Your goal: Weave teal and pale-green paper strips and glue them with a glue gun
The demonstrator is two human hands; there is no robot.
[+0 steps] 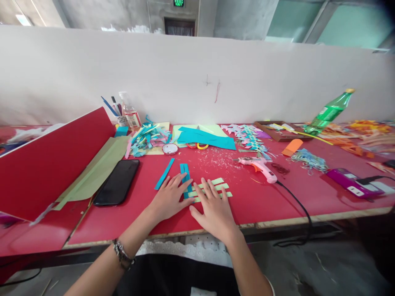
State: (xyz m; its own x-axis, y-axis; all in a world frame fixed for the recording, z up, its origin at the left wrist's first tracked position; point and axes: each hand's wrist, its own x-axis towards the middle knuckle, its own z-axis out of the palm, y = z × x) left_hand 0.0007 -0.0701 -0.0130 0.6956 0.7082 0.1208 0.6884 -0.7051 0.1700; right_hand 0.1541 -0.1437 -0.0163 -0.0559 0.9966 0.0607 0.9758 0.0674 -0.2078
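Observation:
My left hand [170, 196] lies with its fingers apart on blue paper strips [185, 169] that run away from me on the red table. Flat across light green paper strips [220, 187] rests my right hand [213, 207], fingers spread. The green strips run sideways and meet the blue ones between my two hands; whether they are woven together there is hidden by my fingers. A separate blue strip [165, 173] lies slanted just left of my left fingertips.
A pink glue gun [261, 165] lies at right, its black cord over the table edge. A phone [117, 183] lies left. Behind are paper scraps [149, 137] and blue paper [206, 138]. A green bottle [328, 113] leans right; another person's hand [381, 142] is at far right.

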